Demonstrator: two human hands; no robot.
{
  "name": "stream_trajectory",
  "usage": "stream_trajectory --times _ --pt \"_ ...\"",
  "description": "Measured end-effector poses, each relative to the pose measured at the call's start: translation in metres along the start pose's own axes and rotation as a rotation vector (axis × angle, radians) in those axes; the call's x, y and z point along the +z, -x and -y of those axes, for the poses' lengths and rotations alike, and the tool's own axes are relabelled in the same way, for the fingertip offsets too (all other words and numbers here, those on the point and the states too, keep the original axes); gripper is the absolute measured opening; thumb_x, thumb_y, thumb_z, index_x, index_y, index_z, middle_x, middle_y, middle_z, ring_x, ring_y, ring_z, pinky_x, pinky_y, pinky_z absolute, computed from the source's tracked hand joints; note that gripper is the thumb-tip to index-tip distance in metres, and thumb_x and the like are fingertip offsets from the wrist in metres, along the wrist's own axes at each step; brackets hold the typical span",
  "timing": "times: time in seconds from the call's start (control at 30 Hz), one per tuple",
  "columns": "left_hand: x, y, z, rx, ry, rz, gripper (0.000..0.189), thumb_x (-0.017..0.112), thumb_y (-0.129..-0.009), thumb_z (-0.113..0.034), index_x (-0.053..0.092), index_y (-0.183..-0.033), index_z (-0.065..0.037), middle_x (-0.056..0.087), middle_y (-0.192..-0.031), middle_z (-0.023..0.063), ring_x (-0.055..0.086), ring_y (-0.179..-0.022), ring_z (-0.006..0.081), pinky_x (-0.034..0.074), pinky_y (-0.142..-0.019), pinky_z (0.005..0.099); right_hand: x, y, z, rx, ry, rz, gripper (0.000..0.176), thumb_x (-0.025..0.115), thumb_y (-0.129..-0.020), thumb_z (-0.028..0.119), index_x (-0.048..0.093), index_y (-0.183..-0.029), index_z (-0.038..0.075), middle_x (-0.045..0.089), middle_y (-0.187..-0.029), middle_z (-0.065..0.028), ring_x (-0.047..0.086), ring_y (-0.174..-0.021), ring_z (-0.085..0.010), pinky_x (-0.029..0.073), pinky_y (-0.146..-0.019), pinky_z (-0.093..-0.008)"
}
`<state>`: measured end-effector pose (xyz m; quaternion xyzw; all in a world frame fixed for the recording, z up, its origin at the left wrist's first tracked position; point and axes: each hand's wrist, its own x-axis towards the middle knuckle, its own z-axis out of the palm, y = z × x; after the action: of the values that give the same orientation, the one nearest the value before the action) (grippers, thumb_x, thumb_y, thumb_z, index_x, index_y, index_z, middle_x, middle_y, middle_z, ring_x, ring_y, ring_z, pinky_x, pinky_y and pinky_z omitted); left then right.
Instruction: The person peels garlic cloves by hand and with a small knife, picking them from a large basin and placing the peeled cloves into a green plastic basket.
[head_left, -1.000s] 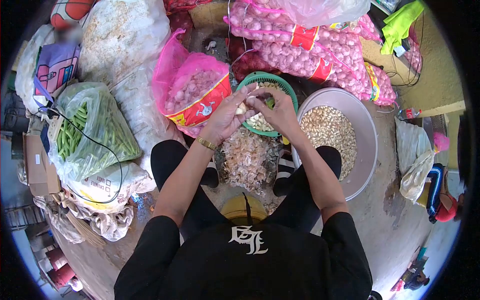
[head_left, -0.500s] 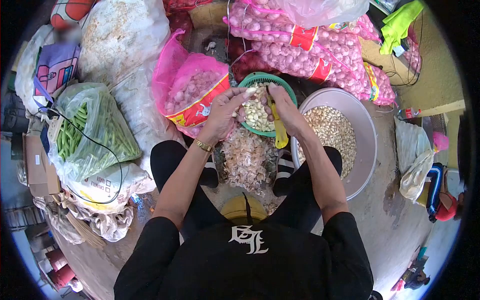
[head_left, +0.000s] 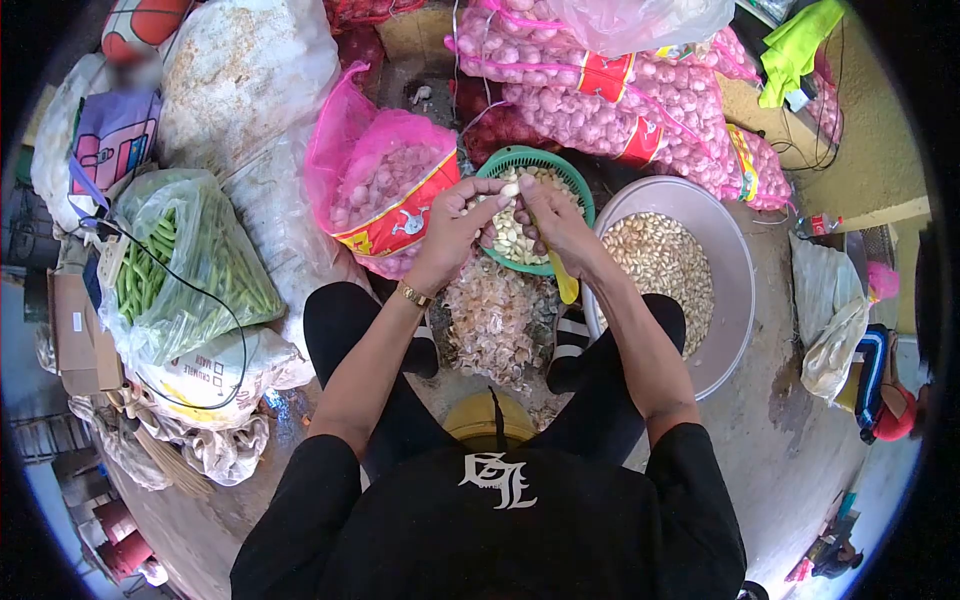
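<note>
Over a green plastic basket (head_left: pixel 588 195), my left hand (head_left: pixel 452 232) pinches a pale garlic clove (head_left: pixel 511 189) between thumb and fingertips. My right hand (head_left: pixel 562 228) meets it there, its thumb at the clove. A yellow-handled tool (head_left: pixel 567 288), which looks like a small knife, is gripped in my right hand with the handle pointing back toward me; its blade is hidden. Many peeled cloves (head_left: pixel 512 243) lie in the basket below both hands. Papery garlic skins (head_left: pixel 490 325) are heaped on the floor between my feet.
A large pale tub (head_left: pixel 735 300) of cloves stands at my right knee. An open pink mesh bag (head_left: pixel 330 150) of garlic sits left of the basket, with full garlic sacks (head_left: pixel 640 105) behind. Green beans in a plastic bag (head_left: pixel 225 240) are at left. A yellow seat (head_left: pixel 480 415) is beneath me.
My hands have come closer together, and my right hand has shifted slightly left so its thumb meets the clove. The yellow handle has tilted and moved slightly toward me.
</note>
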<state>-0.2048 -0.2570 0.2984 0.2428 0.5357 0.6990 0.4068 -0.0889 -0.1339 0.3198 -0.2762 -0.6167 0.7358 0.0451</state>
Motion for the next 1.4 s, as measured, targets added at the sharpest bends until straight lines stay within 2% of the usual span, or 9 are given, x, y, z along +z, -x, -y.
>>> stream_trajectory --times 0.5,0.6,0.67,0.73,0.8,0.9,1.1,1.27,1.4 --pt "-0.003 0.003 -0.002 0.140 -0.206 0.045 0.015 0.062 -0.093 -0.015 0.064 -0.103 -0.004 0.055 -0.068 -0.0033 0.046 -0.052 0.0006 0.035 -0.046 0.0178 -0.009 0.004 0.015 0.119 -0.083 0.164 0.043 0.044 -0.099 0.052 0.047 -0.077 0.016 0.037 -0.063 0.0100 0.031 -0.052 -0.0003 0.023 -0.042 -0.0183" --pt "0.002 0.004 -0.002 0.249 -0.340 -0.017 0.016 0.062 -0.093 -0.015 0.063 -0.103 -0.002 0.057 -0.075 -0.0012 0.047 -0.053 0.0012 0.037 -0.047 0.0189 -0.007 -0.006 0.002 0.073 -0.014 0.098 0.041 0.046 -0.100 0.043 0.049 -0.077 0.009 0.045 -0.061 0.0032 0.041 -0.051 -0.0074 0.032 -0.043 -0.0262" --pt "0.001 0.002 0.002 0.270 -0.398 -0.041 0.017 0.062 -0.093 -0.014 0.062 -0.105 -0.002 0.057 -0.077 -0.0012 0.048 -0.053 0.0013 0.037 -0.046 0.0189 -0.006 -0.019 -0.019 -0.752 0.701 -0.217 0.037 0.047 -0.101 0.032 0.052 -0.081 0.001 0.056 -0.065 -0.0093 0.051 -0.053 -0.0202 0.040 -0.050 -0.0380" --pt "0.001 0.001 0.001 0.292 -0.456 -0.066 0.019 0.062 -0.093 -0.014 0.062 -0.107 -0.002 0.057 -0.080 -0.0012 0.048 -0.053 0.0014 0.037 -0.045 0.0190 -0.003 -0.012 -0.012 -0.693 0.706 -0.191 0.035 0.047 -0.100 0.028 0.053 -0.084 -0.003 0.058 -0.068 -0.0141 0.054 -0.056 -0.0255 0.042 -0.055 -0.0414" --pt "0.003 0.000 -0.002 0.082 -0.057 0.024 0.024 0.062 -0.093 -0.014 0.059 -0.114 -0.003 0.056 -0.081 -0.0020 0.049 -0.054 0.0017 0.035 -0.042 0.0178 -0.002 -0.010 -0.008 -0.633 0.712 -0.173 0.033 0.047 -0.100 0.024 0.054 -0.088 -0.006 0.061 -0.072 -0.0189 0.057 -0.059 -0.0308 0.043 -0.060 -0.0448" --pt "-0.002 0.002 -0.009 -0.126 0.123 0.228 0.031 0.064 -0.092 -0.013 0.056 -0.120 -0.005 0.056 -0.084 -0.0014 0.050 -0.053 0.0025 0.034 -0.039 0.0168 -0.003 -0.014 -0.008 -0.702 0.409 -0.155 0.034 0.045 -0.102 0.025 0.055 -0.087 -0.004 0.056 -0.067 -0.0141 0.054 -0.059 -0.0234 0.042 -0.058 -0.0401" --pt "-0.002 0.000 -0.008 -0.052 0.145 0.191 0.023 0.066 -0.090 -0.012 0.056 -0.110 -0.006 0.057 -0.090 0.0014 0.049 -0.052 0.0032 0.035 -0.038 0.0161 -0.008 -0.010 -0.008 -0.494 0.396 -0.055 0.036 0.042 -0.103 0.027 0.054 -0.087 -0.003 0.046 -0.064 -0.0065 0.044 -0.062 -0.0126 0.039 -0.056 -0.0328" --pt "-0.008 0.002 -0.014 -0.143 0.420 0.194 0.019 0.064 -0.092 -0.011 0.053 -0.108 -0.008 0.058 -0.089 0.0011 0.046 -0.053 0.0034 0.032 -0.038 0.0155 -0.002 0.004 0.007 -0.766 0.568 -0.014 0.030 0.048 -0.100 0.024 0.053 -0.087 -0.002 0.047 -0.062 -0.0164 0.046 -0.054 -0.0240 0.039 -0.054 -0.0373" --pt "-0.012 0.002 -0.011 -0.191 0.578 0.216 0.018 0.060 -0.094 -0.011 0.052 -0.110 -0.009 0.058 -0.088 -0.0003 0.044 -0.053 0.0030 0.031 -0.038 0.0147 -0.002 0.009 0.005 -0.724 0.588 0.038 0.027 0.051 -0.097 0.023 0.052 -0.086 -0.002 0.049 -0.065 -0.0222 0.050 -0.055 -0.0356 0.040 -0.055 -0.0414"
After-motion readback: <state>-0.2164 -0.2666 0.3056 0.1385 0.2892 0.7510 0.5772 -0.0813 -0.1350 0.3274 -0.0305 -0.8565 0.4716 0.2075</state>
